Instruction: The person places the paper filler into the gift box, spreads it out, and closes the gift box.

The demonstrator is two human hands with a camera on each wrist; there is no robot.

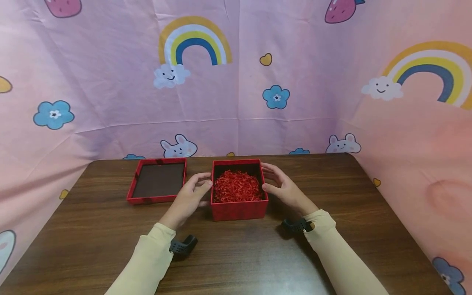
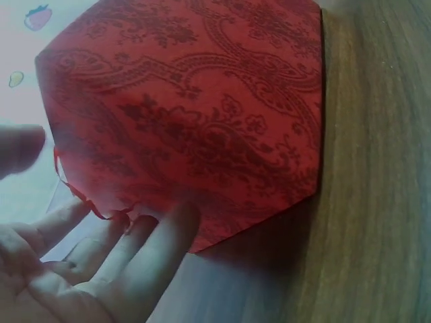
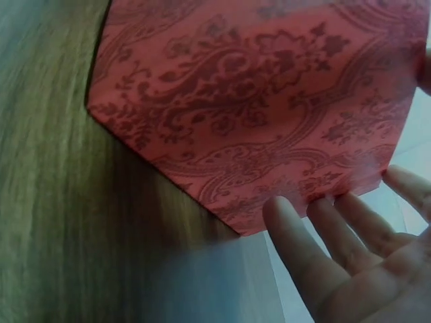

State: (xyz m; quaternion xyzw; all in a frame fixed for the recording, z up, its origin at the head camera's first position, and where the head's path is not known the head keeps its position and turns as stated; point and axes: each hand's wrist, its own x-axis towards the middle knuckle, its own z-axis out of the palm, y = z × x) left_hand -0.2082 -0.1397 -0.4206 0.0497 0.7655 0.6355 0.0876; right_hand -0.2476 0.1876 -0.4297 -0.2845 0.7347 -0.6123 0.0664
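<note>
A red gift box (image 1: 239, 211) with a dark floral pattern stands upright on the table with its top off. Curly red paper shred (image 1: 237, 187) fills much of its dark inside. At the box's left side is my left hand (image 1: 189, 196), fingers nearly straight, thumb by the rim. My right hand (image 1: 285, 188) lies along the opposite side, its fingers spread and only slightly bent. In both wrist views, fingertips touch or come very near the patterned walls; firm contact is hard to tell. A strand of shred (image 2: 81, 195) hangs near my left fingers.
The red box lid (image 1: 156, 200) lies with its dark inside up, left of the box and close to my left hand. Brown wood forms the table (image 1: 236, 262). Behind and beside it hangs a pink printed cloth (image 1: 313, 119).
</note>
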